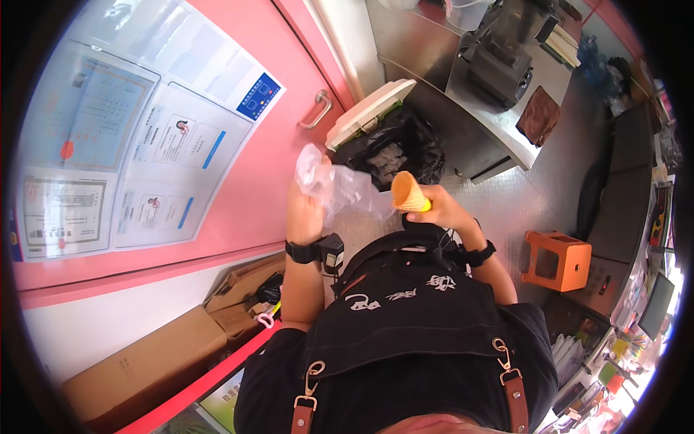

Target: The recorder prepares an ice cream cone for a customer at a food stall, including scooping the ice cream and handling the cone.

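My right hand (443, 209) grips a wafer ice-cream cone (407, 191) near its tip, where a bit of yellow shows. The cone's open mouth tilts up and to the left. A clear plastic bag (347, 187) is held in my left hand (308, 212), and its loose film stretches across toward the cone. Film hides part of the left fingers. Just beyond both hands stands a waste bin with a black liner (428, 135). Its cream lid (368, 111) is tipped up, and crumpled pale waste (387, 161) lies inside.
A pink door (255, 179) with a metal handle (319, 110) is at left. Ahead right, a steel counter (490, 126) carries a blender (500, 68) and a brown cloth (538, 116). An orange stool (558, 261) stands at right. Cardboard boxes (157, 358) lie low at left.
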`<state>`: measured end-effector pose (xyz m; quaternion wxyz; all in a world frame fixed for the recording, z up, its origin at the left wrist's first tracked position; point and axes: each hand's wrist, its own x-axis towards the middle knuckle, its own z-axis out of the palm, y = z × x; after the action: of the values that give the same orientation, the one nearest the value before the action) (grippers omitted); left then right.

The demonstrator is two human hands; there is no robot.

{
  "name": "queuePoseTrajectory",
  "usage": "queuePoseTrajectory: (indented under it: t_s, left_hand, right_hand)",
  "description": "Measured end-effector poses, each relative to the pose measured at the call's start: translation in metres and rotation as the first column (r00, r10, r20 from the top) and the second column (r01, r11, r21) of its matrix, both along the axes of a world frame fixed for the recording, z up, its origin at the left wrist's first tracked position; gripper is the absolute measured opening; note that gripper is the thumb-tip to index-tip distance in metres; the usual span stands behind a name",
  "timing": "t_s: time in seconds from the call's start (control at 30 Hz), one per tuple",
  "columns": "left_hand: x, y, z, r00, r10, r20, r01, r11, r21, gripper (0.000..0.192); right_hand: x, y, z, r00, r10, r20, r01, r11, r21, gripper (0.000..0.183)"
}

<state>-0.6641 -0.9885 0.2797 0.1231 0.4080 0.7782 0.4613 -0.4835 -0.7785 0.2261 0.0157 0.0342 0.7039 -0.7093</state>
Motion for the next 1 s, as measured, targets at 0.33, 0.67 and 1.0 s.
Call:
queuePoseTrajectory:
  t_s: [0.33, 0.67, 1.0]
  left_hand:
    - [0.029, 0.015, -0.116, 0.583, -0.327, 0.744, 0.587, 0.803, -0.107, 0.054]
    - [-0.044, 0.142, -0.362, 0.978, 0.106, 0.179, -0.063, 0.971, -0.231, 0.034]
    - [-0.070, 0.219, -0.384, 0.936, -0.155, 0.317, 0.285, 0.863, -0.417, 0.055]
  right_hand:
    - [-0.023, 0.003, -0.041, 0.996, 0.083, -0.045, -0.094, 0.912, -0.399, 0.029]
    - [0.031, 0.102, -0.004, 0.930, -0.357, 0.089, 0.368, 0.900, -0.232, 0.021]
    - [0.048, 0.177, 0.047, 0.582, -0.806, 0.106, 0.813, 0.581, -0.043, 0.024]
